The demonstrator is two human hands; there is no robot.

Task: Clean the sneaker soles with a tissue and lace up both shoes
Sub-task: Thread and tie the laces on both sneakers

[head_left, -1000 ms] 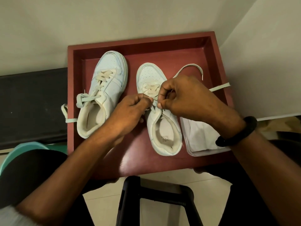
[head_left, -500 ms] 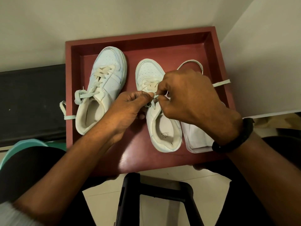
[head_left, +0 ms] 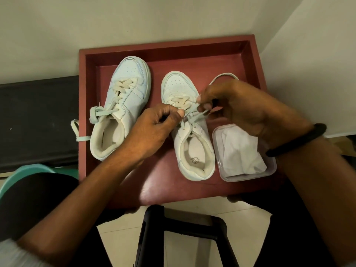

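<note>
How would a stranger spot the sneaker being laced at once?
Find the red tray. Of two white sneakers in it, take the right sneaker, beside the clear tissue container. Unlike the left sneaker, its laces are pinched by the left hand and right hand.

You get dim, warm yellowish room light, soft all over. Shadows are diffuse and darkest under your forearms on the red tray [head_left: 192, 54]. There's a dull sheen on the tray floor at lower centre. The centre is fairly sharp, but the lace [head_left: 193, 110] between your left hand [head_left: 154, 128] and right hand [head_left: 242, 110] smears a bit. The grey sleeve [head_left: 17, 253] at lower left is blurred. Wide-angle distortion bends the tray edges and the wall [head_left: 173, 16] line. The bottom of the frame falls dark.
</note>
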